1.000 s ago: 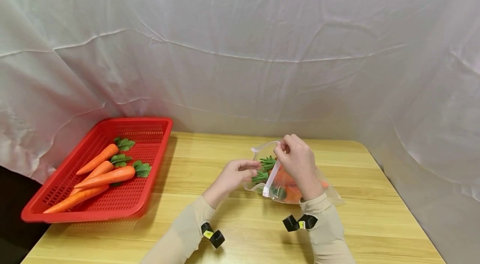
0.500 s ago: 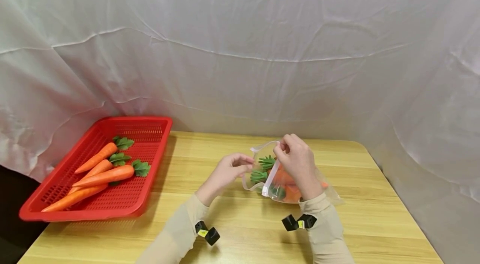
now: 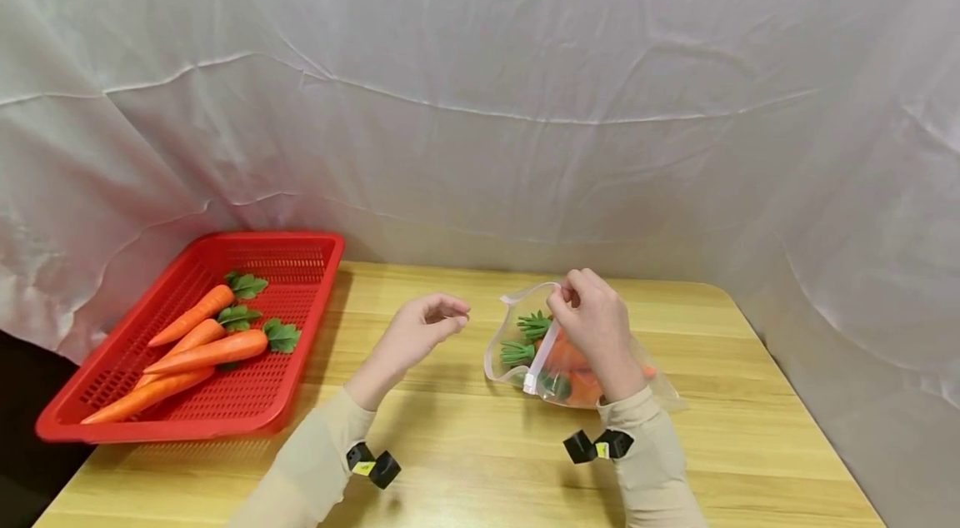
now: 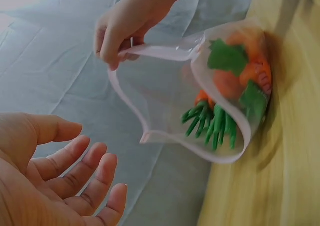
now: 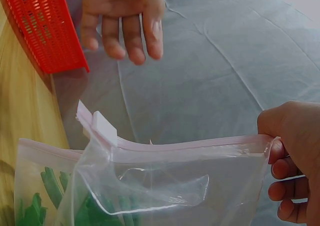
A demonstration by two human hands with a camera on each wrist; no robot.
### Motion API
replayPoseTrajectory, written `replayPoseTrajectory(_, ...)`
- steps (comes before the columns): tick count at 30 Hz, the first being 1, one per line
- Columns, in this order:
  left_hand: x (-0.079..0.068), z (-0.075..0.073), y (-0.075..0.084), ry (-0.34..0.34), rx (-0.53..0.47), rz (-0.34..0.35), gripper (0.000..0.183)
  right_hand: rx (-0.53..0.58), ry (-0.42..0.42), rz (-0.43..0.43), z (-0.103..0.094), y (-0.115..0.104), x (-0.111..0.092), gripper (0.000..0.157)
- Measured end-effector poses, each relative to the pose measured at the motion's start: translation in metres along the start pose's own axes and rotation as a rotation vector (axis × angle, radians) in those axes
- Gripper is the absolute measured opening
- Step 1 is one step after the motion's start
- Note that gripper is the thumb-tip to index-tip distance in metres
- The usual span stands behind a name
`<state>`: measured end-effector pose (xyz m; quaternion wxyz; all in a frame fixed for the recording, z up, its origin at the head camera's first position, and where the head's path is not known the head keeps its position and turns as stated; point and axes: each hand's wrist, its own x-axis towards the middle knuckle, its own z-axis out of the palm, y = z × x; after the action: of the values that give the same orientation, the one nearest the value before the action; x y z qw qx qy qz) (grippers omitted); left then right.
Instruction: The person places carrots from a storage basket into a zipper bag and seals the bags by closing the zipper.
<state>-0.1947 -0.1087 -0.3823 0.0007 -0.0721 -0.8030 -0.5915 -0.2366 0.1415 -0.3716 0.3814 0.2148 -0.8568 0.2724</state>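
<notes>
A clear zip bag with a pinkish-white slider strip lies on the table, its mouth spread toward the left. Orange carrots with green tops show through the plastic. My right hand pinches the bag's rim between thumb and fingers and holds that side up. The white slider sits at one end of the strip. My left hand hovers left of the bag's mouth, apart from it, holding nothing. In the left wrist view its fingers are loosely bent and spread.
A red plastic basket stands at the left of the wooden table, with several carrots with leafy tops in it. Grey-white cloth hangs behind the table and along its right side.
My left hand has moved left, away from the bag's mouth toward the basket. My right hand stays in place, still pinching the rim.
</notes>
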Motion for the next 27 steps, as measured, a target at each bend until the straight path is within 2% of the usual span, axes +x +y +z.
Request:
replayPoseTrajectory(6, -0.010, -0.021, 0.007, 0.038, 0.084, 0.005, 0.018, -0.001, -0.014, 0.002, 0.000, 0.000, -0.001, 0.020)
replayPoseTrajectory(12, -0.018, -0.043, 0.013, 0.039, 0.202, 0.020, 0.019, -0.005, -0.015, 0.010, -0.001, 0.000, -0.002, 0.021)
replayPoseTrajectory(17, -0.023, -0.064, 0.018, 0.041, 0.322, 0.050, 0.020, -0.005, -0.020, 0.018, -0.002, -0.001, -0.002, 0.021)
replayPoseTrajectory(27, -0.028, -0.106, 0.029, 0.085, 0.518, 0.052, 0.020, 0.001, -0.033, 0.016, -0.003, -0.001, 0.000, 0.020)
